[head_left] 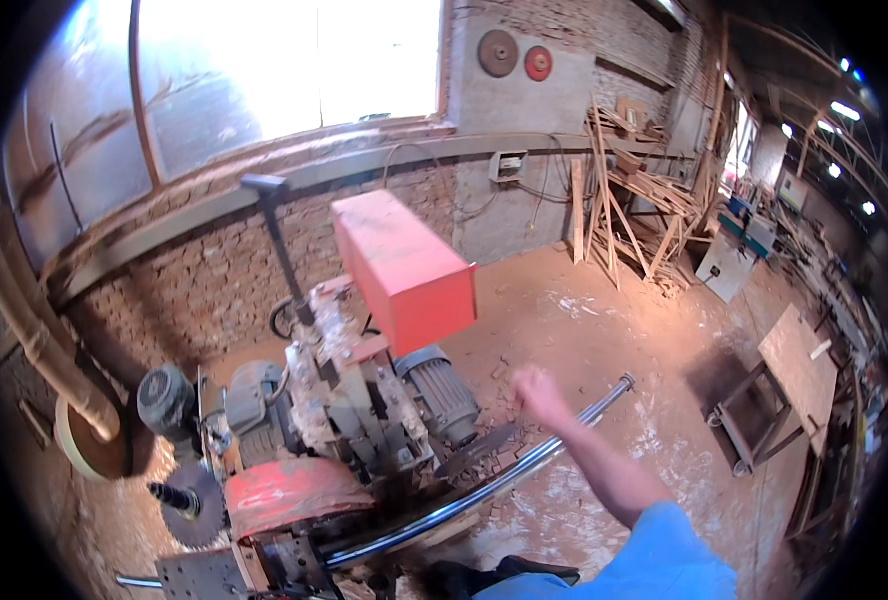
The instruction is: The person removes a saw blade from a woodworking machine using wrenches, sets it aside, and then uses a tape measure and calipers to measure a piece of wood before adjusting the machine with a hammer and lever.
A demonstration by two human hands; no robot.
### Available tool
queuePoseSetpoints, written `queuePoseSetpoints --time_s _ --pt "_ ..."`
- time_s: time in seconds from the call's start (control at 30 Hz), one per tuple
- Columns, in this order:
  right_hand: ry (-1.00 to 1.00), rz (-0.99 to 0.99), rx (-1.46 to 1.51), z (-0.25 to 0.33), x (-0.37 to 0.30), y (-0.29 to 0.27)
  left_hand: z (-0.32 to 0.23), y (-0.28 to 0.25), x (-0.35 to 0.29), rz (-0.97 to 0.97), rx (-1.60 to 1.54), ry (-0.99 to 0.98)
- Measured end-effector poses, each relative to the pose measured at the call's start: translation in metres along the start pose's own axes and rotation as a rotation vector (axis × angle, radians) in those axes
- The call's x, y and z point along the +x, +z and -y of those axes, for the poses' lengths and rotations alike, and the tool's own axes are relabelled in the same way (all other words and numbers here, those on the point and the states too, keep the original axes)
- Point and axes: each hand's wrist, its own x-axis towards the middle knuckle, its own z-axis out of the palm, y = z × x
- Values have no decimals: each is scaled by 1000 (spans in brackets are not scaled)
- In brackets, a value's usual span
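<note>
My right arm, in a blue sleeve (654, 555), reaches forward from the lower right. At its end my right hand (541, 396) is over the floor side of a large woodworking machine, close to a polished steel rod (524, 466). The hand is blurred, its fingers look bunched, and nothing can be made out in them. Left of it are a grey electric motor (439, 392) and a dark disc blade (474, 453). A red box-shaped housing (404, 268) tops the machine, with a red curved guard (296, 494) lower down. My left hand does not show.
A toothed circular saw blade (194, 505) is exposed at the machine's left. A wooden trolley with a board (799, 372) stands at the right. Timber scraps (644, 195) are piled by the far wall. Sawdust (554, 310) covers the floor.
</note>
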Motion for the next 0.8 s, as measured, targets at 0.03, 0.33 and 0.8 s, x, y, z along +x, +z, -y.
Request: queuePoseSetpoints --time_s 0.03,0.33,0.8 --pt "-90 -202 138 18 33 -29 -7 7 3 -49 -39 -26" --pt "-354 38 212 110 189 -17 27 55 11 -200 -27 111" --pt "-307 380 270 83 287 -27 2 38 5 49 -141 -254"
